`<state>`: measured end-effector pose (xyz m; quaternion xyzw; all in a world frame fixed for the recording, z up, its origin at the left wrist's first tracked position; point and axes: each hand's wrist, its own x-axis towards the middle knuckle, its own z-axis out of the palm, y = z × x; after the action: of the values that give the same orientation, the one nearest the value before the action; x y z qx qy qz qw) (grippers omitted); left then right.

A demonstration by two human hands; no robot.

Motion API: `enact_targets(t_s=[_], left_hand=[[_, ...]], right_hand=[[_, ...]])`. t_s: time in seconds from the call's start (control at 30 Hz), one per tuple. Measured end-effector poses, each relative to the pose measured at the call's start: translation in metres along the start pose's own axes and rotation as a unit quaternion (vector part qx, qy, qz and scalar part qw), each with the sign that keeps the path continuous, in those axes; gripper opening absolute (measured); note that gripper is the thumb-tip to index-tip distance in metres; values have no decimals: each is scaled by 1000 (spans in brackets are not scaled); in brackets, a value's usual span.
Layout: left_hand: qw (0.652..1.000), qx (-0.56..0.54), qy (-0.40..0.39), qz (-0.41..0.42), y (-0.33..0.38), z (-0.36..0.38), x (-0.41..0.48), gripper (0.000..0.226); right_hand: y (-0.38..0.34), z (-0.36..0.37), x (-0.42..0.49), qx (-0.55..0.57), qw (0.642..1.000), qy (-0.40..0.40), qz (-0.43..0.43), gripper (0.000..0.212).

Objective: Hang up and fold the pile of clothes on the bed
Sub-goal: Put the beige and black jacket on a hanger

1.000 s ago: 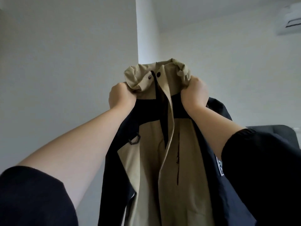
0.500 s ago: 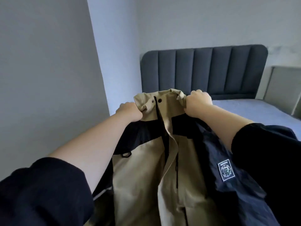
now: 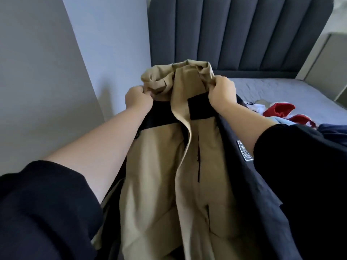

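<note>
A beige and black jacket hangs in front of me, front side toward me, with its bunched beige hood at the top. My left hand grips the left shoulder by the hood. My right hand grips the right shoulder. A white logo patch shows on the dark right sleeve. A pile of clothes in red, white, light blue and navy lies on the bed to the right, partly hidden by my right arm.
A dark grey padded headboard stands behind the bed. A pale wall runs along the left. A light cabinet stands at the far right edge.
The jacket and both hands came down from high against the wall to chest height. My view tilted down, bringing the bed and the clothes pile into sight. Both grips are unchanged.
</note>
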<state>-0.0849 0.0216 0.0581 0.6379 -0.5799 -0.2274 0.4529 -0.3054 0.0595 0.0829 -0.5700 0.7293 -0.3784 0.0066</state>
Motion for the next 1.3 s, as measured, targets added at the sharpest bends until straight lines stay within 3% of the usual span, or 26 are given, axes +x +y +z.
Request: enact_targets(t_s=[0.03,0.1,0.17,0.23,0.3,0.37,0.43,0.57,0.7,0.83,0.93,1.0,1.03,1.1,1.2,1.23,1.3], left_hand=[[999,-35,-23,19,1,4,5,17],[984,-118,-130,14,-9,15,5,54],[971,-106,-216,-5,-39,27,-12,79],[967,9,-252,-25,-90,38,-41,71],[955,93,-272,-78,-144,46,-80,61],[941,129,-290,-119,-193,50,-128,56],[934,163,-303,-98,-230,47,-173,53],[933,191,-304,-33,-275,25,-207,53],[955,115,-233,-141,-292,1,-203,46],[927,-7,-169,-335,-303,-14,-189,51],[841,-249,-83,-473,-303,-18,-167,53],[779,-389,-49,-489,-306,-19,-160,53],[766,-428,-31,-479,-309,-19,-157,48],[788,-426,-6,-446,-317,-22,-149,43],[862,-326,22,-387,-336,-32,-132,66],[870,-304,42,-387,-346,-35,-129,68],[848,-312,74,-423,-366,-39,-131,65]], right_hand=[[-3,6,7,15,999,-19,-23,33],[1,27,6,-6,993,-107,-45,69],[16,60,-16,-113,980,-153,-54,82],[35,99,-56,-183,963,-178,-85,78],[52,140,-107,-187,944,-253,-101,70],[72,174,-160,-182,911,-362,-72,62],[92,196,-206,-194,878,-437,-33,63],[103,215,-252,-214,888,-406,3,72],[67,230,-268,-205,905,-371,42,77],[36,251,-292,-183,883,-432,20,91],[31,265,-291,-206,855,-474,52,105],[32,273,-288,-215,842,-490,77,114],[32,277,-287,-220,836,-496,86,117],[31,284,-286,-234,824,-507,93,123],[33,290,-286,-248,817,-511,101,126],[35,292,-286,-250,817,-510,103,126],[36,294,-289,-256,819,-504,101,126]])
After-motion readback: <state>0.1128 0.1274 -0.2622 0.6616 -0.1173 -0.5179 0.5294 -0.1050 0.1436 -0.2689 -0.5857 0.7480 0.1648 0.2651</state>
